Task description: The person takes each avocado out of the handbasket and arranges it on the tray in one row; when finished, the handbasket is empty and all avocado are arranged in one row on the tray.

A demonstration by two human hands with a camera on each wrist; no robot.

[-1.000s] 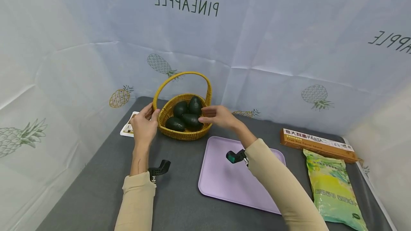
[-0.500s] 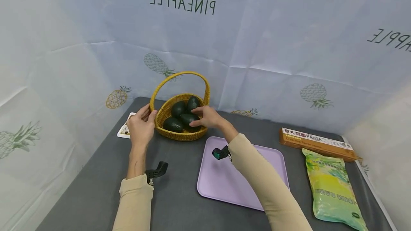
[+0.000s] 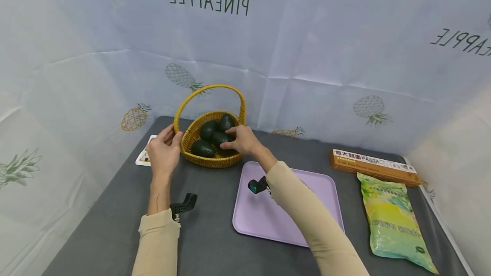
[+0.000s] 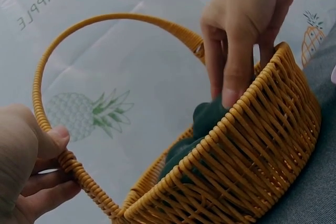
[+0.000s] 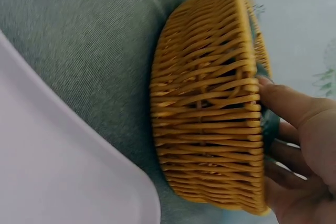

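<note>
A yellow wicker basket with a tall hoop handle stands near the back of the table and holds several dark green avocados. My left hand grips the handle low on its left side, with the thumb in front in the left wrist view. Reaching over the basket's right rim, my right hand has thumb and fingers around one avocado. That avocado sits among the others, its right part hidden by the hand. In the right wrist view, the thumb lies right at the rim.
A lilac tray lies in front of the basket, under the right forearm. Farther right are a pasta box and a green-yellow bag. A white card lies left of the basket. Printed curtain encloses the table.
My right hand has moved left from the basket's right rim onto an avocado, and its fingers have closed around it. My left hand keeps its grip on the handle. The head view has shifted slightly.
</note>
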